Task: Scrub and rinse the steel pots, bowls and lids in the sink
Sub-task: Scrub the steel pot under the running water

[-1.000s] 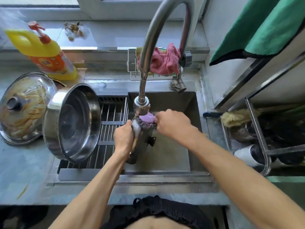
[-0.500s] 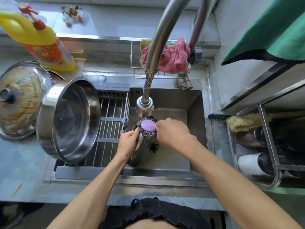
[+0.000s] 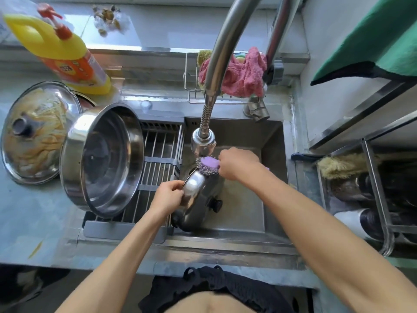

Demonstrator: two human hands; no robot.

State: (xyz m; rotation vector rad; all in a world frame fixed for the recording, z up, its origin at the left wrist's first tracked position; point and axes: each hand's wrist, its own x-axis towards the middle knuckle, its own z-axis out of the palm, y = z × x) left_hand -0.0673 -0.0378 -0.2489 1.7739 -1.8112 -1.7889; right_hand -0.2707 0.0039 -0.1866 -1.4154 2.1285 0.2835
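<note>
- While the left hand (image 3: 168,195) grips the rim of a small steel pot (image 3: 198,199) tilted on its side in the sink (image 3: 243,213), the right hand (image 3: 237,164) holds a purple-handled steel-wool scrubber (image 3: 208,166) against the pot's upper edge.
- Just above the scrubber hangs the faucet head (image 3: 203,143); whether water runs cannot be told.
- Left of the sink basin, a large steel pot (image 3: 101,159) leans on its side on the drying rack (image 3: 158,168), mouth facing the basin.
- Further left of the sink, a soiled steel lid (image 3: 33,134) lies on the counter, touching the large pot.
- Behind the sink stand a yellow detergent bottle (image 3: 61,50) and a wire caddy holding a pink cloth (image 3: 241,73).
</note>
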